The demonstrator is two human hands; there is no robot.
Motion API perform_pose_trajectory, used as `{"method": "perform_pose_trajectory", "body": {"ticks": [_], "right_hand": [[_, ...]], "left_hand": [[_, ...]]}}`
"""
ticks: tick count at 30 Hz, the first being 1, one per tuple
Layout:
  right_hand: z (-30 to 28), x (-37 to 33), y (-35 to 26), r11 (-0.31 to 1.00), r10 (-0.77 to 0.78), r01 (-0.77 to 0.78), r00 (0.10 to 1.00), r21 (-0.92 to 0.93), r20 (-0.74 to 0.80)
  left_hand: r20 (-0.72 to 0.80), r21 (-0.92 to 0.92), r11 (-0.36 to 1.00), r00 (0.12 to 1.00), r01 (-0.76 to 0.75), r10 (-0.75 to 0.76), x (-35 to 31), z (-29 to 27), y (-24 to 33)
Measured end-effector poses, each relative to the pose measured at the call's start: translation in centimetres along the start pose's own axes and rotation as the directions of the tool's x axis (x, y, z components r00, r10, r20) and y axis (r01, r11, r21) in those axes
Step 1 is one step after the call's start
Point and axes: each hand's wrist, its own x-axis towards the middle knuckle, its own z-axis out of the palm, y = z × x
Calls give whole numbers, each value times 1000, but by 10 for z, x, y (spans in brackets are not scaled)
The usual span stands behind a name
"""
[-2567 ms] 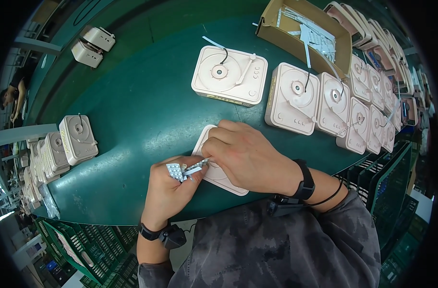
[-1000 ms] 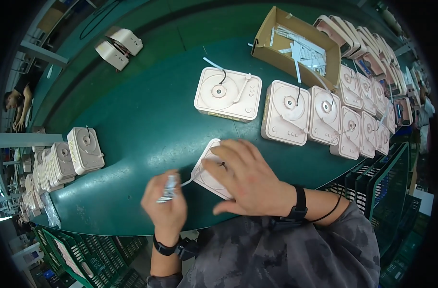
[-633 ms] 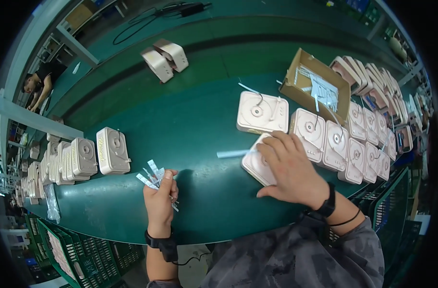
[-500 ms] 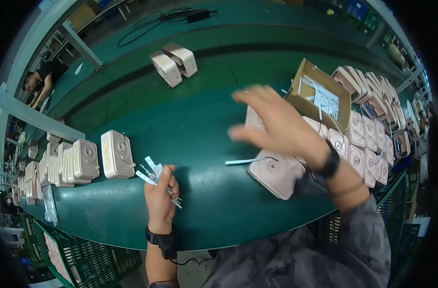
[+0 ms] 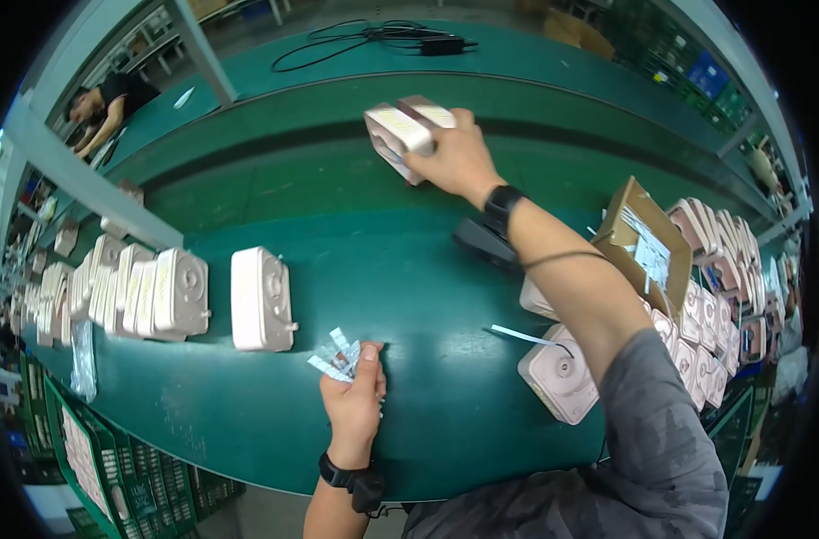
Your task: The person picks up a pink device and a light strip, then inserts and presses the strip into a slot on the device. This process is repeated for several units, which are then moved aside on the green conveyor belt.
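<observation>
**Green bench in play: strips at the left, pale cases at the right**

Across the wide green bench (image 5: 409, 278), the action splits two ways! Left hand (image 5: 354, 395) first, near the front edge: its grip is clenched around a fan of small whitish strips (image 5: 338, 353), their ends poking out above the thumb. Now the right hand (image 5: 459, 157), arm at full stretch toward the far side, and it's on a pair of pale pink cases (image 5: 400, 133) standing side by side. Thumb on the near side, fingers over the other, though blur hides whether that grip has fully closed.

Under the right forearm sits a turntable-shaped unit (image 5: 562, 382) lying flat, a pale ribbon (image 5: 522, 335) trailing off its top to the left. Behind it, an open cardboard box (image 5: 618, 235) loaded with more strips, and pink units packed close beside it. Over on the left, one upright unit (image 5: 264, 299) stands just apart from a long row (image 5: 171, 292).
</observation>
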Motion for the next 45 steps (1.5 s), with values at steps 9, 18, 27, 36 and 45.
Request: {"method": "perform_pose_trajectory", "body": {"ticks": [9, 18, 27, 36, 45], "right_hand": [[-78, -162, -107, 860, -476, 475, 878, -184, 46], [-122, -228, -121, 926, -375, 378, 920, -2, 115], [-129, -314, -126, 794, -403, 459, 889, -399, 219], [-96, -353, -124, 845, -521, 534, 813, 24, 259], [-111, -330, -117, 704, -348, 296, 936, 646, -50]], "left_hand": [[-32, -164, 985, 998, 43, -49, -5, 10, 21], [57, -354, 913, 979, 202, -194, -41, -16, 11], [203, -450, 789, 908, 418, -365, -32, -136, 5], [52, -164, 864, 878, 477, -475, -8, -193, 51], [-546, 185, 982, 834, 29, 78, -48, -176, 34]]}}
